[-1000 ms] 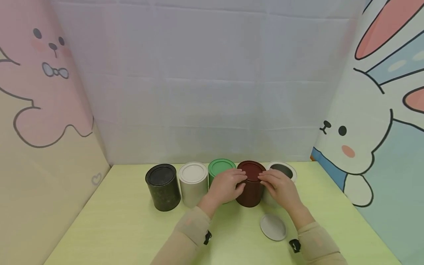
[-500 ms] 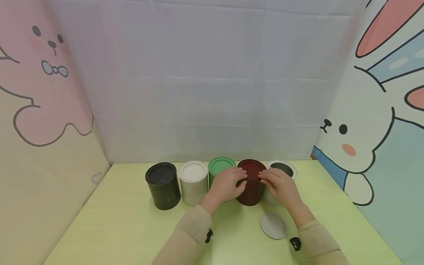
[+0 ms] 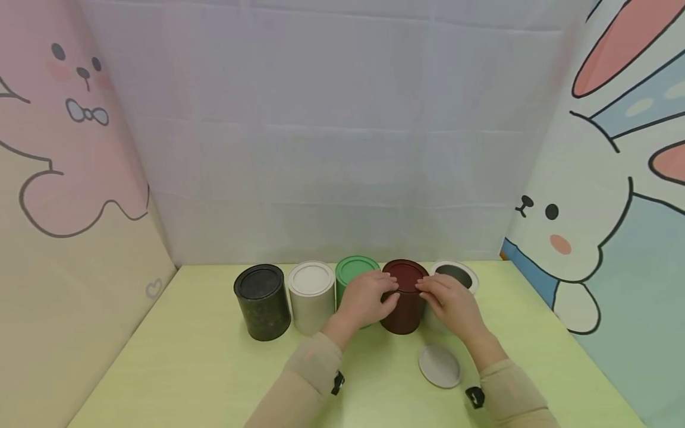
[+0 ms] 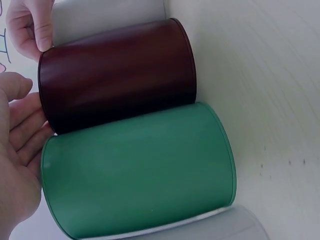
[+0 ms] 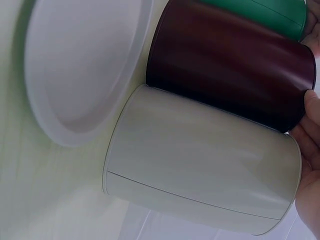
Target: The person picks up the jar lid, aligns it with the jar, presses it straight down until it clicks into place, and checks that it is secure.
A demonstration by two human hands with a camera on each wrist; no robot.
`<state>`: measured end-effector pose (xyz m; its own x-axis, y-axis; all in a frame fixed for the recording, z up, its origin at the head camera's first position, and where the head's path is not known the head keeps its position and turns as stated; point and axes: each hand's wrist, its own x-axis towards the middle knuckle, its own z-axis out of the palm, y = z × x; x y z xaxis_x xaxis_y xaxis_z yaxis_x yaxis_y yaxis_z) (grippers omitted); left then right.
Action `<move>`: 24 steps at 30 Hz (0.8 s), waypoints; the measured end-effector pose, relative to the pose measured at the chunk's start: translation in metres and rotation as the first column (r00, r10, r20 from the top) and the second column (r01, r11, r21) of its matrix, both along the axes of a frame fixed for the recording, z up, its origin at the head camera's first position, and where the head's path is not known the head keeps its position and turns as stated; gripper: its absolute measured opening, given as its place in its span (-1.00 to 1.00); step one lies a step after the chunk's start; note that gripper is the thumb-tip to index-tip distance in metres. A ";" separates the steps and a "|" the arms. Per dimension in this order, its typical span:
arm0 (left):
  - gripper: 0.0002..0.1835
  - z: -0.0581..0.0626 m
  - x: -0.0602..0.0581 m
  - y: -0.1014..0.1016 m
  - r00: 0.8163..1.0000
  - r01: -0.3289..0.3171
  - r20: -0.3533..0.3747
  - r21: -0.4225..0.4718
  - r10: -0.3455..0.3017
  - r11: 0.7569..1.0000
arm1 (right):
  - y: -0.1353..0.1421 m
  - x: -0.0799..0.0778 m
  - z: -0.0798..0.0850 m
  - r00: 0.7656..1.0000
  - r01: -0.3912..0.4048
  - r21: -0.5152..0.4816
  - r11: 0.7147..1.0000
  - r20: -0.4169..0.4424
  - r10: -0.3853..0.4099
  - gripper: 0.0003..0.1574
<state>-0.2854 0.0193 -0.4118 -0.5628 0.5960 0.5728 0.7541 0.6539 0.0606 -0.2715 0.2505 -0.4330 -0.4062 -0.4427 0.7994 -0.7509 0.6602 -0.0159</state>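
Observation:
A dark red lidded can [image 3: 402,312] stands between both hands in the head view. My left hand [image 3: 365,299] reaches over the green can [image 3: 355,268] and rests its fingertips on the left edge of the dark red lid [image 3: 405,277]. Its thumb [image 4: 19,85] is apart from the can in the left wrist view. From the other side my right hand [image 3: 455,303] holds the lid's right edge, its thumb [image 5: 311,102] touching the rim. The fingertips' exact hold on top is partly hidden. The lid sits level on the can.
To the left stand a black can [image 3: 264,306] and a white can [image 3: 312,306], both lidded. At the row's right end is an open white can [image 3: 436,320], partly behind my right hand. A loose pale lid [image 3: 440,365] lies on the table [image 3: 187,368] before it.
Both hands stay at the dark red lid with almost no movement. The camera view shifts slightly; the cans and the loose lid keep their places.

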 end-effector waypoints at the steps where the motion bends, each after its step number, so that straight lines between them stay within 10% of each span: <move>1: -0.77 0.000 0.000 0.001 1.000 -0.007 -0.002 0.003 0.007 1.000 | 0.000 0.000 -0.001 1.000 0.006 0.001 1.000 0.010 -0.006 -0.66; 16: -0.71 0.003 -0.004 0.003 0.997 -0.012 0.081 0.084 0.005 0.996 | -0.004 0.000 0.012 0.996 0.019 -0.041 0.999 0.090 -0.015 -0.60; 24: -0.51 0.005 -0.014 0.005 0.988 -0.096 0.109 -0.115 0.108 0.989 | -0.004 -0.004 0.023 0.944 0.093 0.119 0.988 0.305 -0.126 -0.44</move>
<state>-0.2993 0.0242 -0.4067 -0.6820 0.5875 0.4355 0.6754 0.7344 0.0669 -0.2755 0.2468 -0.4100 -0.6774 -0.4540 0.5788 -0.6425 0.7483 -0.1650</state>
